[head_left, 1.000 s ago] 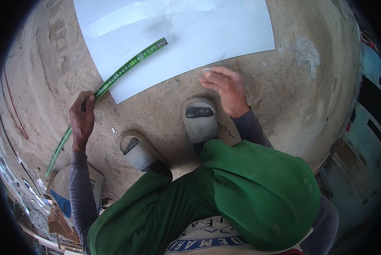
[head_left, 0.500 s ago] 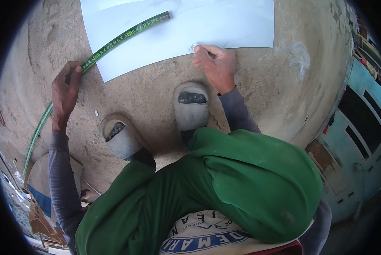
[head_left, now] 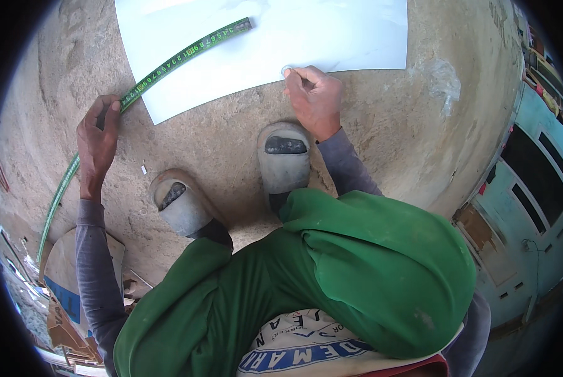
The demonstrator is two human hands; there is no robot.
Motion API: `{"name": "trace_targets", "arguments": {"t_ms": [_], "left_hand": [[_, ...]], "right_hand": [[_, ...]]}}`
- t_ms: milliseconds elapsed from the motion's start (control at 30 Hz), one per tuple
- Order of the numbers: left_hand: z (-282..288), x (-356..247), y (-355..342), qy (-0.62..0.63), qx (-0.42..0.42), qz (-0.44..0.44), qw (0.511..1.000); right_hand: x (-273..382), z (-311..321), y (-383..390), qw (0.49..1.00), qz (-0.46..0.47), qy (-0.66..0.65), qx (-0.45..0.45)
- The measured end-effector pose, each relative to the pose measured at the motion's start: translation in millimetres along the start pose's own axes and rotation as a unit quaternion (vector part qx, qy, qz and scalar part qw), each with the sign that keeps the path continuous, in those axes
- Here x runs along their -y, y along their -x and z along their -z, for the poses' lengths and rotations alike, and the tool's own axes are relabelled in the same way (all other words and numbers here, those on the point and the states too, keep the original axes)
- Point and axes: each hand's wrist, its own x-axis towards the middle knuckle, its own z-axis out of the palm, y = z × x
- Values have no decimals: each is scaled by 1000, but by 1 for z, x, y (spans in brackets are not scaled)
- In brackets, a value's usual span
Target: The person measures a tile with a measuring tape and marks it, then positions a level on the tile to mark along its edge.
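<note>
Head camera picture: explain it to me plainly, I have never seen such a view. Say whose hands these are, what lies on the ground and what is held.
There is no machine here. A camera worn on a person's head looks down, and its fisheye lens bends the edges. The person crouches in green trousers and grey sandals on a sandy floor. A white sheet lies ahead. The left hand pins a green tape measure that runs slantwise onto the sheet. The right hand presses something small at the sheet's near edge; what it is cannot be told.

Green tape measure [head_left: 168,66] over a white sheet [head_left: 275,44]

You see the tape stretched slantwise, its metal tip lying on the flat sheet, which rests on dusty ground; the tape's other end trails off the sheet's left corner.
</note>
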Motion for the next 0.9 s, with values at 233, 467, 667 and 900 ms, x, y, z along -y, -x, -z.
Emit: {"name": "trace_targets", "arguments": {"t_ms": [233,467,667,900], "left_hand": [[-8,-12,8,69,-36,-95,992],[-12,-22,6,58,-31,-115,991],[6,-23,-1,34,-12,-137,990],[58,-115,-26,41,-56,-176,982]], "right_hand": [[7,12,-9,989,124,81,-24],[-6,20,5,997,51,-31,-46],[-11,50,5,998,-21,-35,-52],[-21,91,-73,969,81,-63,-227]]}}
